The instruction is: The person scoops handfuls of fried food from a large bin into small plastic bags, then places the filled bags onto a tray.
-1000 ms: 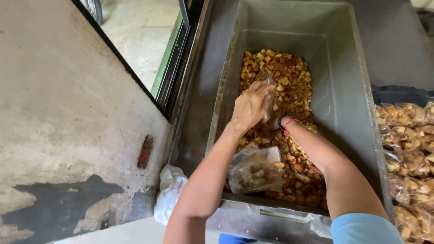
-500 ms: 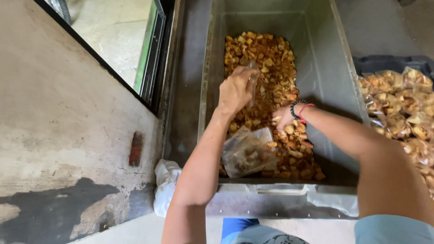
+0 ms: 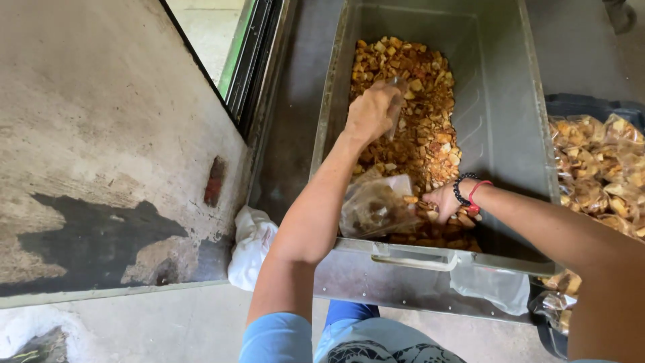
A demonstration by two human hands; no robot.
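Snack pieces (image 3: 416,107) fill the grey bin (image 3: 510,134), and the left hand (image 3: 373,111) is closed around a clear scoop (image 3: 396,94) dug into them. Nearer, the right hand (image 3: 447,202) grips the mouth of a clear plastic bag (image 3: 376,205) resting on the pile.

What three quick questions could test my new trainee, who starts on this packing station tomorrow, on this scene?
1. True or false: the grey bin holds golden-brown snack pieces.
2. Which hand holds the clear bag open at its mouth?
A. left hand
B. right hand
3. Fill in: filled bags lie to the ___ of the bin.

Key: 1 true; 2 B; 3 right.
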